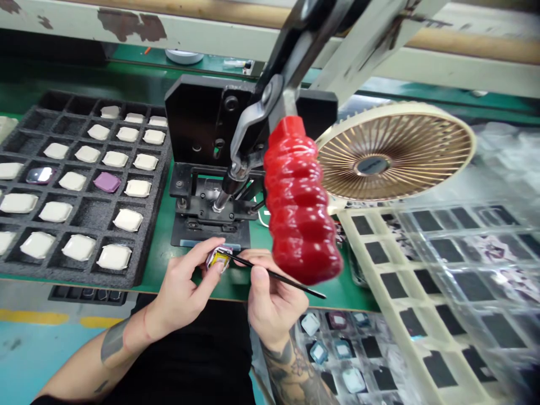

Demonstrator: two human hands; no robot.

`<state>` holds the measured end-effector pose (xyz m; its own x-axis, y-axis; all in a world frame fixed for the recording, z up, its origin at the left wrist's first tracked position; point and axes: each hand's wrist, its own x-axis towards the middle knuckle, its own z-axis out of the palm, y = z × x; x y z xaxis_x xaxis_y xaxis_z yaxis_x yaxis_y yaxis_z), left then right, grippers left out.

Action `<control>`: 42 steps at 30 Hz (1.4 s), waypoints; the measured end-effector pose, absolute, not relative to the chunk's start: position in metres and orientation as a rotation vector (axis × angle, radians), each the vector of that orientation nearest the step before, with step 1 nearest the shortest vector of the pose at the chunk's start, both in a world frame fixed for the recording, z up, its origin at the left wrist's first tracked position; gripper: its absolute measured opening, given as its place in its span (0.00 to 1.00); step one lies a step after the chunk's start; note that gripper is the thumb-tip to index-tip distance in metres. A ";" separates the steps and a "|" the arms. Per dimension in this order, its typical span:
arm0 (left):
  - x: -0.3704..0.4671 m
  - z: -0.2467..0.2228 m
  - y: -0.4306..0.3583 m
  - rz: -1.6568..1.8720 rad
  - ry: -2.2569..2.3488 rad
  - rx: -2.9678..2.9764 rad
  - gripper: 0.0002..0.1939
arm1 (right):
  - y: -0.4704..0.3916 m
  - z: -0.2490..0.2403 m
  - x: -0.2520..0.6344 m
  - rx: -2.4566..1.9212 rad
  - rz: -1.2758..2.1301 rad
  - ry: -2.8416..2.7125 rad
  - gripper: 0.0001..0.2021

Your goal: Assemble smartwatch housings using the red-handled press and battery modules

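Note:
Between thumb and fingers, my left hand [185,287] grips a small squarish device case [219,258] with a purple edge and a yellow patch inside. My right hand [274,292] pinches a thin black stick-like tool [291,280], tweezers or a spudger; I cannot tell which. Its tip reaches the case's open side. Both hands are over the front edge of the green bench, just before a black hand press [211,205]. The press's red ribbed handle [301,208] hangs above and to the right of my right hand.
On the left lies a black foam tray [145,247] with several white cases, a purple one [107,181] and a dark glossy one. A beige fan [396,152] stands right of the press. Plastic trays [375,270] with dark pads overlap at the right; another with small cases sits below the bench edge.

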<state>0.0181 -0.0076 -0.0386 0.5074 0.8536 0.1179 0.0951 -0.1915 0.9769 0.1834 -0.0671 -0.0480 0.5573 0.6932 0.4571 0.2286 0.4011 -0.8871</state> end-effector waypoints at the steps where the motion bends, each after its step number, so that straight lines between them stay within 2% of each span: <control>1: 0.018 -0.038 -0.007 0.841 0.814 1.619 0.21 | -0.067 -0.049 0.185 -1.146 0.402 -0.960 0.06; 7: 0.013 -0.035 -0.004 0.806 0.738 1.601 0.21 | -0.075 -0.053 0.194 -1.039 0.829 -0.831 0.05; 10: 0.014 -0.036 -0.005 0.835 0.768 1.589 0.21 | -0.078 -0.052 0.194 -0.895 0.927 -0.941 0.08; 19: 0.025 -0.034 -0.003 0.937 0.848 1.225 0.20 | -0.063 -0.055 0.189 -1.042 0.415 -0.734 0.06; 29: 0.016 -0.035 -0.002 0.921 0.666 1.185 0.22 | -0.071 -0.052 0.185 -1.016 0.558 -0.889 0.07; 33: 0.017 -0.036 0.001 0.952 0.715 1.040 0.21 | -0.087 -0.024 0.202 -0.866 0.723 -0.911 0.06; 38: 0.020 -0.031 0.000 0.914 0.819 1.146 0.24 | -0.110 0.038 0.271 -0.804 0.739 -0.982 0.16; 40: 0.021 -0.029 -0.002 0.883 0.831 1.205 0.24 | -0.098 0.055 0.298 -0.839 0.658 -1.094 0.18; 42: 0.020 -0.030 -0.003 0.859 0.830 1.250 0.24 | -0.070 0.061 0.314 -0.997 0.405 -1.163 0.16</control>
